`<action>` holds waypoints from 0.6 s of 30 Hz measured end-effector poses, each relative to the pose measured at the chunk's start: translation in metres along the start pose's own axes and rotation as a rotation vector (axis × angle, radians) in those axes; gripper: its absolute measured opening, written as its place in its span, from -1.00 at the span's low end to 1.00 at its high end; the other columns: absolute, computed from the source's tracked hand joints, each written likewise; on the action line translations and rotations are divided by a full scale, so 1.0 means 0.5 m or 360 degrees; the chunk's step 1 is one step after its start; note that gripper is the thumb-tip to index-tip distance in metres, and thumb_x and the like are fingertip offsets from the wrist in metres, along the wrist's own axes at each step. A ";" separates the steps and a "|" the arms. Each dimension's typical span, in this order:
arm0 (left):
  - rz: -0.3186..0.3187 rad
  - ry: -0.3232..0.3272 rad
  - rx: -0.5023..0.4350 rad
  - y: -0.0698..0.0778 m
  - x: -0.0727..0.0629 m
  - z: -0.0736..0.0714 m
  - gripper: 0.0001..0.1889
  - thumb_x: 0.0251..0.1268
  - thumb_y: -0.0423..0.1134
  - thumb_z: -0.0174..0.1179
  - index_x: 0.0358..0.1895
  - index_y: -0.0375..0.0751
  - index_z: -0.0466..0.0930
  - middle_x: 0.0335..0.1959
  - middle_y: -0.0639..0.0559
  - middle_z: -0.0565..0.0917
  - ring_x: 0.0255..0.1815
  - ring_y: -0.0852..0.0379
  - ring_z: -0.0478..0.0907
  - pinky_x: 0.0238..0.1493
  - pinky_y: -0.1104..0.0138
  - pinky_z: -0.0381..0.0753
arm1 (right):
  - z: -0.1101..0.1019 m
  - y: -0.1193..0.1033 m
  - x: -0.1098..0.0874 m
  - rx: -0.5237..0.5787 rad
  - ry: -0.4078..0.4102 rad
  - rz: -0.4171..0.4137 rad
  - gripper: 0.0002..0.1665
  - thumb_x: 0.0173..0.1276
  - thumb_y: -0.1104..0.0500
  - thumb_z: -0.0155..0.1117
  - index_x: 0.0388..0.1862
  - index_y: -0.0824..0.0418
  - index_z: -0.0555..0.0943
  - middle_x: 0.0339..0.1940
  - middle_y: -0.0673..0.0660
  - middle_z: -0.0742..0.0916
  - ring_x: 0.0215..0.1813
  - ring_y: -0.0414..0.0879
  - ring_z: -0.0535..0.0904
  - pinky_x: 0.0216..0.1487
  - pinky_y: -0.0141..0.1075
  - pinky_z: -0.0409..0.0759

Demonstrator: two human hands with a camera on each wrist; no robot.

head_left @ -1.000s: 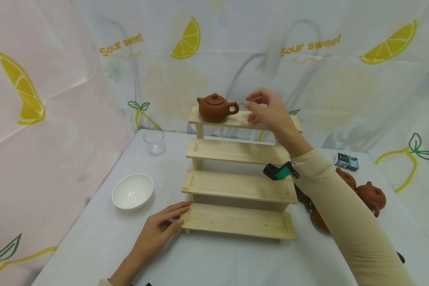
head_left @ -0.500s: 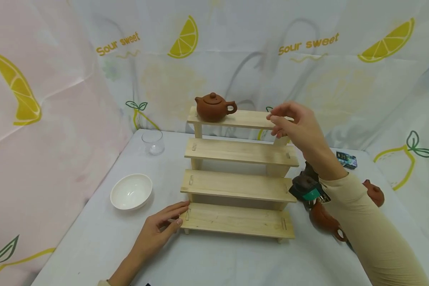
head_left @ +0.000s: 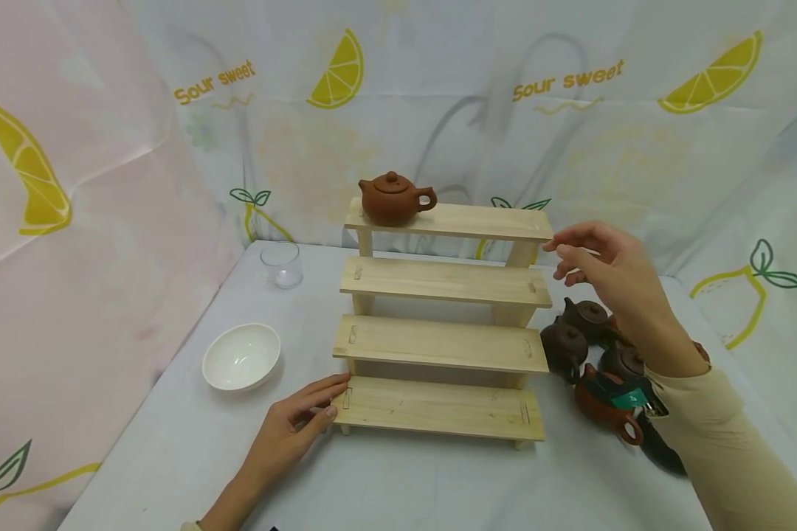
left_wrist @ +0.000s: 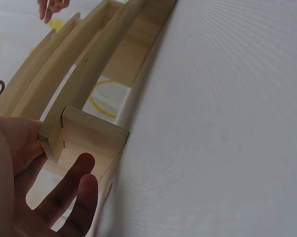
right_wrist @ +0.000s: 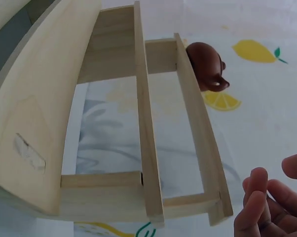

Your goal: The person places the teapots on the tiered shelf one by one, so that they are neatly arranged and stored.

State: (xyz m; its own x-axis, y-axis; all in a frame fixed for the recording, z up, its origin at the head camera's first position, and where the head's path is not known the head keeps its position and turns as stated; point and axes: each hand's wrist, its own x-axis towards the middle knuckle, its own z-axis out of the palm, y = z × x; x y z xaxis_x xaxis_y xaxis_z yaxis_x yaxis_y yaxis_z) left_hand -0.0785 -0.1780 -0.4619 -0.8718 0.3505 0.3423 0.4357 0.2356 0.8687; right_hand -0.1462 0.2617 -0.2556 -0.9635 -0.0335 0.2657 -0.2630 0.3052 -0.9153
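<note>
A stepped wooden shelf stand [head_left: 438, 407] stands on the white-covered table. My left hand [head_left: 295, 420] holds the left end of its lowest board. In the left wrist view, the fingers [left_wrist: 72, 187] curl beside and under that board's end. On the top board, at its left, sits a reddish-brown teapot [head_left: 393, 200], its handle facing right. My right hand [head_left: 614, 276] is in the air just right of the top board, fingers loosely bent and holding nothing. The right wrist view shows this hand [right_wrist: 269, 202] apart from the boards, the teapot [right_wrist: 206, 66] beyond.
Several dark brown and reddish teapots, including a dark one [head_left: 564, 345] and a reddish one [head_left: 601, 402], crowd the table right of the stand, partly hidden by my right arm. A white bowl [head_left: 242, 357] and a clear glass cup [head_left: 283, 265] stand at left.
My right hand has moved right and down, away from the teapot on the top board, past the stand's right end. The left hand and teapot stay in place.
</note>
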 end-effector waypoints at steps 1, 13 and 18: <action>-0.0002 0.0000 0.0000 0.000 0.000 0.000 -0.60 0.50 -0.40 0.26 0.34 -0.15 0.64 0.40 0.05 0.57 0.33 0.12 0.53 -0.14 0.24 0.69 | -0.007 0.004 -0.006 0.0001 0.0004 -0.0003 -0.74 0.58 0.22 0.26 0.10 0.38 0.62 -0.02 0.12 0.77 -0.28 0.00 0.66 -0.26 -0.33 0.65; -0.0021 0.0011 -0.0010 0.003 -0.001 0.001 -0.60 0.50 -0.39 0.26 0.34 -0.13 0.65 0.40 0.07 0.56 0.36 0.13 0.50 -0.13 0.24 0.68 | -0.088 0.048 -0.075 0.0048 0.0141 0.0127 -0.69 0.55 0.21 0.31 0.14 0.38 0.63 -0.06 0.02 0.80 -0.29 -0.08 0.67 -0.47 -0.39 0.58; -0.0030 0.0014 0.0001 0.005 0.000 0.002 -0.61 0.51 -0.38 0.26 0.33 -0.11 0.65 0.39 0.06 0.57 0.34 0.13 0.52 -0.13 0.23 0.68 | -0.117 0.065 -0.098 0.0082 0.0180 0.0115 -0.72 0.55 0.26 0.31 0.13 0.38 0.64 -0.09 0.02 0.82 -0.28 -0.11 0.70 -0.31 -0.42 0.63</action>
State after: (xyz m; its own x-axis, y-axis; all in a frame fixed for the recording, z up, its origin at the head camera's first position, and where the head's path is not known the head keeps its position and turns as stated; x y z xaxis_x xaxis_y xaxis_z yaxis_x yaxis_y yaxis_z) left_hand -0.0773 -0.1766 -0.4600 -0.8819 0.3379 0.3287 0.4191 0.2429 0.8748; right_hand -0.1047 0.3289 -0.2806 -0.9689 0.0955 0.2283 -0.1980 0.2537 -0.9468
